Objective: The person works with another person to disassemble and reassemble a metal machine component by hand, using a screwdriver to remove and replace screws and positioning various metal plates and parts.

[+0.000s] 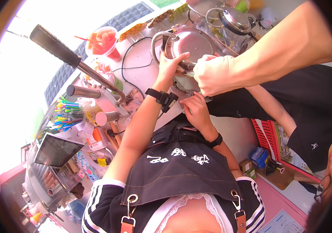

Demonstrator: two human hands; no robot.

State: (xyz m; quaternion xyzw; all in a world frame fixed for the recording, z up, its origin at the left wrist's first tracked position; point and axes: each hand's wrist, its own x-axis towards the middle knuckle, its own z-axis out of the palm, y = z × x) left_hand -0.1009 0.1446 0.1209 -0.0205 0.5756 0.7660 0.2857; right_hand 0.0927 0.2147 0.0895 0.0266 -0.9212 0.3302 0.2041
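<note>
A round metal appliance [195,44] with a flat silvery lid and a metal-sheathed cable stands at the table's far edge, its lower side stained. My left hand [169,66] grips its left side, thumb and forefinger spread around the rim. Below it, my right hand [198,110] has loosely bent fingers with the forefinger stretched out, close to the appliance's lower edge; I make out nothing held in it. Another person's fist [214,74] comes in from the right, closed at the appliance's front. What that fist holds is hidden.
A lever press [105,87] with a black grip stands left of my arm, near a cup of red fruit pieces [103,42]. A thin black cable [124,62] curls over the table. A second round appliance [236,21] sits farther right. A red crate [265,136] is low on the right.
</note>
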